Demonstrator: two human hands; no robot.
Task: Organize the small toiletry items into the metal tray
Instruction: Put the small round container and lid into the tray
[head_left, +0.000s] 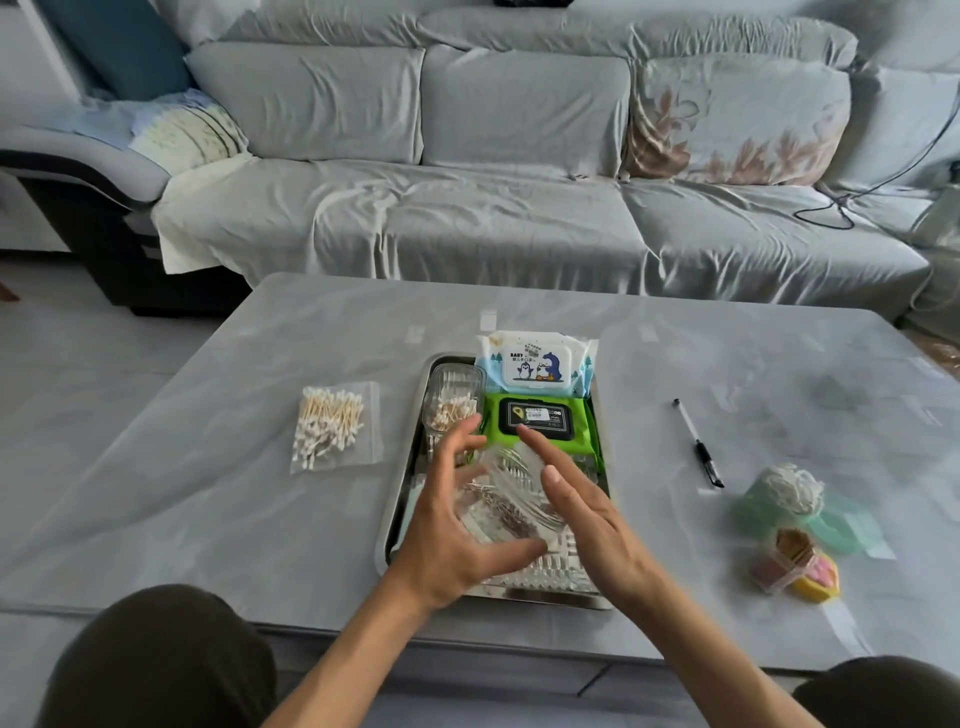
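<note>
Steel tray (383, 543) with wipes (537, 422), swab tub (450, 399); left hand (452, 525), right hand (592, 525): grip wide.

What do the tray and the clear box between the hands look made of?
The tray looks like stainless steel with a polished finish: its rim is bright, silvery and reflective. The clear box is probably rigid transparent plastic with a ribbed, glossy surface: things show through it, though motion blur hides finer detail.

Wipes pack (537, 364) white-blue, penguin print; second pack (586, 423) green, black lid (537, 418); cushion (737, 124) grey, brown leaf pattern.
</note>
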